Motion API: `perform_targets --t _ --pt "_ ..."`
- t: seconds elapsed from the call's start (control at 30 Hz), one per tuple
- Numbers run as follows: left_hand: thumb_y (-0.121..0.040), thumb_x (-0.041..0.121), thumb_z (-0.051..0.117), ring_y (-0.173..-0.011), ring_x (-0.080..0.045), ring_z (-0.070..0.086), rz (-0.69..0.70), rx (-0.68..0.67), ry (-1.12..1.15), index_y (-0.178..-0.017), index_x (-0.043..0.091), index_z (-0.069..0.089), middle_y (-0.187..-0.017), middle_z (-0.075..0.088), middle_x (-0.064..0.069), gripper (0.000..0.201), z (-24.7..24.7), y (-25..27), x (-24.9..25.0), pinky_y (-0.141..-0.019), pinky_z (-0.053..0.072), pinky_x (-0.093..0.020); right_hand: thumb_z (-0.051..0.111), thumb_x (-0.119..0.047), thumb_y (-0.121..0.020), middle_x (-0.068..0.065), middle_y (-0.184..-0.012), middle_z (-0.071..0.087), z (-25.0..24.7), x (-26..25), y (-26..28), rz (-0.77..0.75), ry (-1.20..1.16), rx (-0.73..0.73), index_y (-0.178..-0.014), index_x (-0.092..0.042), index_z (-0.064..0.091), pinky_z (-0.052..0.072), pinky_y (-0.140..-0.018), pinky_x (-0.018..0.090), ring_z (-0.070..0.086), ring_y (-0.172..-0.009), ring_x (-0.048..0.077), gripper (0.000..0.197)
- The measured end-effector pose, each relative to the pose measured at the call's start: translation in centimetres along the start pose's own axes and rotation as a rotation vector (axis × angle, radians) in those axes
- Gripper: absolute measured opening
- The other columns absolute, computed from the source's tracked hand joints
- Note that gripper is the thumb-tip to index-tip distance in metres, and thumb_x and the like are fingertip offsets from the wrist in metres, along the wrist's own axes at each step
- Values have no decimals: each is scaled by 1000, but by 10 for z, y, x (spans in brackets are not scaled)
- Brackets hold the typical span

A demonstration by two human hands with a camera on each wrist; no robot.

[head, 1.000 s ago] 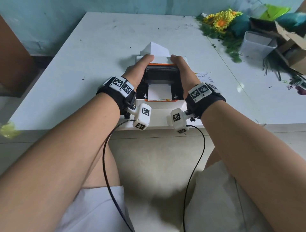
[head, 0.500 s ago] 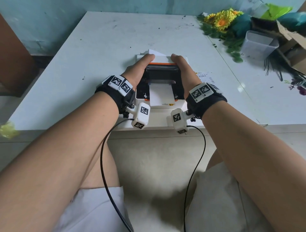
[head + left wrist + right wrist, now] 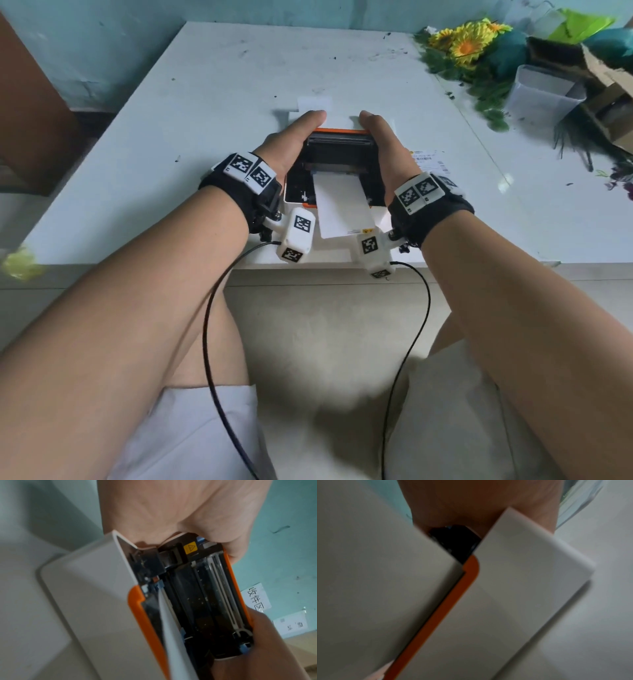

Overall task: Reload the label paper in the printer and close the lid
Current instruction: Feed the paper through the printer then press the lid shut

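A white label printer (image 3: 329, 248) with orange trim stands at the table's near edge, its lid (image 3: 337, 150) raised and showing its dark underside. A white label strip (image 3: 342, 205) runs out of the open bay over the front. My left hand (image 3: 291, 144) grips the lid's left end and my right hand (image 3: 387, 147) grips its right end, thumbs on the orange top edge. The left wrist view shows my left hand (image 3: 171, 513) curled round the lid (image 3: 205, 595), with the strip (image 3: 173, 635) edge-on. The right wrist view is blurred: right hand (image 3: 479, 500), printer shell (image 3: 522, 574).
White paper (image 3: 313, 102) lies flat behind the printer. A printed label (image 3: 428, 159) lies to its right. Artificial flowers (image 3: 466, 44), a clear tub (image 3: 541, 92) and a cardboard box (image 3: 603, 85) crowd the back right. The table's front edge (image 3: 137, 270) is close to my wrists.
The label strip has come further out over the printer's front. The folded paper behind the printer has dropped flat. Both hands stay on the lid's ends.
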State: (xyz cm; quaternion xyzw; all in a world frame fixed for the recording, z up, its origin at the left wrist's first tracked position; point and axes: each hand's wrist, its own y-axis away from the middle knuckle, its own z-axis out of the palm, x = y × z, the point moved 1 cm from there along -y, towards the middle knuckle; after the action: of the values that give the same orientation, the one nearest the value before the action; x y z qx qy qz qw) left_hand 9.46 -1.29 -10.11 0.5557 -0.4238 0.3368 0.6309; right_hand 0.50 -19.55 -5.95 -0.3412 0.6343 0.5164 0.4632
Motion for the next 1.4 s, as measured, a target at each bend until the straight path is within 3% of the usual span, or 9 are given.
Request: perform_targets --t 0.27,0.57,0.67,0.83,0.93,1.1,1.2,1.3,1.4 --pt "-36 83 92 -116 -36 75 16 -34 22 -139 27 68 -132 75 -10 119 -1 6 4 -102 56 -58 72 -75 -79 10 -101 86 -2 1 -2 6 16 -21 -98 -23 78 63 -95 45 84 -91 31 56" --pt "-62 67 88 -104 -34 80 46 -86 43 -124 18 74 -116 81 -11 80 7 33 15 -94 62 -53 71 -74 -80 6 -85 69 -6 1 -10 23 18 -90 -92 -22 76 51 -82 36 65 -76 20 54" --pt "-59 68 88 -107 -35 79 25 -90 33 -128 21 73 -120 80 -12 86 8 37 16 -97 60 -57 72 -69 -85 4 -85 70 -8 -1 -8 32 -3 -117 -91 -22 73 50 -81 34 64 -75 19 47" --pt "-55 63 93 -103 -33 80 44 -48 77 -127 19 73 -116 81 -12 87 7 38 16 -95 60 -56 70 -54 -95 6 -94 74 -11 -6 -7 -7 -78 -198 -95 -22 71 49 -90 39 65 -94 25 32" --pt "-61 58 93 -101 -33 81 55 -56 102 -129 16 73 -117 81 -13 83 7 39 16 -89 63 -52 70 -50 -98 4 -89 77 -12 -8 -7 -10 -85 -221 -94 -21 73 52 -90 39 68 -90 24 29" --pt "-83 52 85 -91 -30 81 40 -105 100 -114 17 76 -106 82 -11 48 9 47 20 -77 64 -42 79 -50 -88 17 -137 75 -15 -10 -8 -8 -100 -229 -115 -20 75 44 -122 53 71 -113 33 41" --pt "-85 51 83 -92 -29 79 34 -108 91 -110 18 75 -103 82 -10 42 8 48 20 -81 64 -41 77 -44 -93 17 -144 72 -16 -13 -5 22 -123 -232 -119 -20 76 54 -115 53 71 -131 39 35" --pt "-81 51 86 -101 -31 79 35 -96 97 -116 18 75 -108 82 -9 49 7 46 20 -92 63 -47 68 -40 -103 11 -122 80 -18 -17 -3 36 -138 -271 -120 -20 76 65 -90 44 80 -106 32 28" --pt "-83 50 86 -97 -29 80 43 -100 94 -116 19 75 -104 83 -8 47 7 46 20 -91 63 -44 70 -41 -101 12 -131 79 -23 -19 0 69 -138 -302 -134 -22 76 58 -103 50 78 -117 35 39"
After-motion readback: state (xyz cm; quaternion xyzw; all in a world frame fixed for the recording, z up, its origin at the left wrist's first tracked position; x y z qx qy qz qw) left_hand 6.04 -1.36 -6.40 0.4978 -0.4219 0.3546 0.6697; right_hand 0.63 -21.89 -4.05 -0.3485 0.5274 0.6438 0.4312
